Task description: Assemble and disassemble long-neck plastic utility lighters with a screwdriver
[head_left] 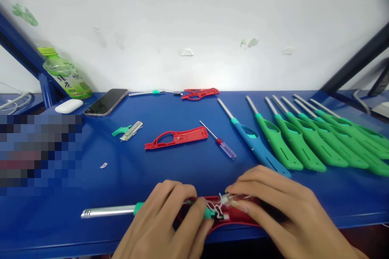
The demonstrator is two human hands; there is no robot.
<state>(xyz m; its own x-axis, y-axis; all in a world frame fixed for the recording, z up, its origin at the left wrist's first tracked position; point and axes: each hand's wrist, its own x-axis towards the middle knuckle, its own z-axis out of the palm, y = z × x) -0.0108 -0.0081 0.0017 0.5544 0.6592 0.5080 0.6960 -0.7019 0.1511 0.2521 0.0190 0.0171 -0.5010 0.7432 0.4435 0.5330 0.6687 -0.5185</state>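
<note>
Lighter (238,216), red-bodied and opened, is held at near edge of table (91,186); its silver barrel (109,211) is pointed left. Teal trigger (208,213) is covered in part by the curled left hand (173,222). Clear tank (229,199) is pinched in the right hand (282,210), white wires (212,205) exposed between. Hands are set close together, both on the lighter. Beyond, a red shell (182,136) is laid flat, screwdriver (225,147) just beside. Blue lighter (258,147) and green lighters (282,145) are lined up at right.
</note>
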